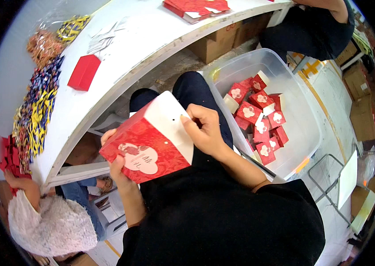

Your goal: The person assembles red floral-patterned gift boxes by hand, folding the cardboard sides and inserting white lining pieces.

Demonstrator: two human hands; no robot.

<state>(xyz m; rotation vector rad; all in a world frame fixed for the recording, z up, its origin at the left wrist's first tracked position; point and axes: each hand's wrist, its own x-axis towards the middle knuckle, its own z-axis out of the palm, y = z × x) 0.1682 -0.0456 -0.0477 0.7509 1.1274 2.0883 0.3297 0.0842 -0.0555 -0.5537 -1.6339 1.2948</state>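
Left hand [123,176]: closed round the left end of a red box [172,142], thumb on near face, fingers behind. Right hand [206,131]: thumb and bent forefinger close together at the white flap [164,110]; cannot tell whether they pinch it. Box: tilted above the lap, tone-on-tone patterned, pale scalloped label [145,162] in front, dark hole in flap. Right: clear tub [302,119] of similar boxes [248,111]. Far left: white table [138,37].

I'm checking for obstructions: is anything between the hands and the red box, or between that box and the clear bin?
Nothing visible separates either hand from the red box: the left hand grips it, the right hand is at its white panel. Toward the clear bin, the right hand and bin's near wall intervene.
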